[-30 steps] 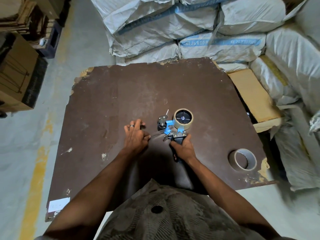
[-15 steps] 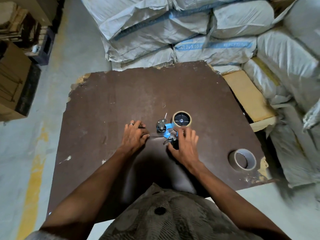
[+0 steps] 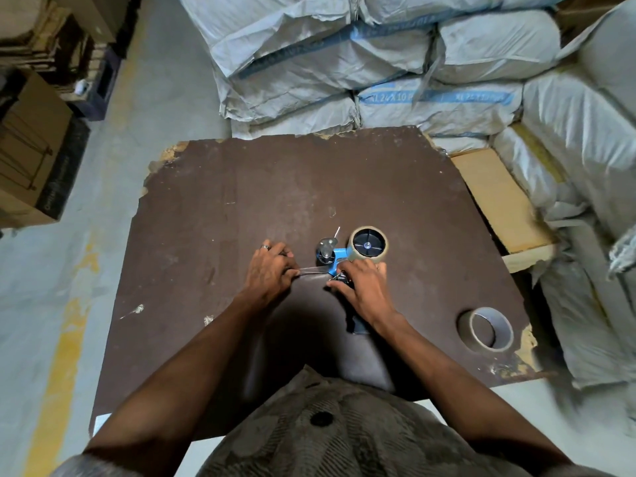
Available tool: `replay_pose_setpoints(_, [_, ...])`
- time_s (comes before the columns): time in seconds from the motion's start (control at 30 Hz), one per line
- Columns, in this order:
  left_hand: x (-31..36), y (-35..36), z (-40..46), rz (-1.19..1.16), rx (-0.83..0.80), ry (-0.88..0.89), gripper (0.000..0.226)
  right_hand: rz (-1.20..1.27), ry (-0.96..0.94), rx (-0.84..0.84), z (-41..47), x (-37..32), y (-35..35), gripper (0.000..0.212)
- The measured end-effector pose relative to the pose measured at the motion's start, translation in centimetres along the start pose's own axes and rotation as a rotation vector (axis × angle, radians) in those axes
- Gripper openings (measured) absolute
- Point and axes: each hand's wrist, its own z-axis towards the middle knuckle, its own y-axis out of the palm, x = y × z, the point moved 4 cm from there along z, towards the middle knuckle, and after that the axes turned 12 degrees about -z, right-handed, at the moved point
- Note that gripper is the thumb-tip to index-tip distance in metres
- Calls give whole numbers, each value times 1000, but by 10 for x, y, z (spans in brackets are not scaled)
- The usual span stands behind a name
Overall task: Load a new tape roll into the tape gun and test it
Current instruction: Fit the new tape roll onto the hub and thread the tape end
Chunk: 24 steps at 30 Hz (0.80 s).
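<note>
A blue tape gun [image 3: 339,256] lies on the dark brown board [image 3: 275,187], with a tan tape roll [image 3: 368,244] mounted on its black hub. My right hand [image 3: 361,287] presses down on the gun's body, covering its front part; the dark handle pokes out below my wrist. My left hand [image 3: 272,270], a ring on one finger, pinches the free end of a clear tape strip [image 3: 315,269] stretched from the gun to the left.
A second, nearly used-up tape roll [image 3: 487,328] lies on the board near its right front corner. Stacked grey sacks [image 3: 378,63] close the back and right side. A wooden plank [image 3: 499,197] lies to the right. Cardboard boxes [image 3: 31,149] stand at the left.
My right hand has let go of the handle and moved up onto the gun's body. My left hand still pinches the tape end, and the strip now shows stretched between hand and gun.
</note>
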Motion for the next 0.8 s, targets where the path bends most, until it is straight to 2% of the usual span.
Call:
replay_pose_setpoints(0.1, [2,0,1,5,0,-1,14,7,-21,-5,5,-3,-3,48])
replay_pose_setpoints(0.33, [1,1,7,-22,-5,-3,12,156,-6,-26,12,1,3,35])
replay_pose_setpoints(0.47, [-1,1,10,-44,-7,-1,15,107,31,-28,13,0,7,35])
replay_pose_setpoints(0.67, [1,-1,12,-25,-2,18,15,100,195,-21,20,-6,6,30])
replay_pose_setpoints(0.8, [1,0,13,-27,-12,25,14,59,177,-29,16,-6,4,22])
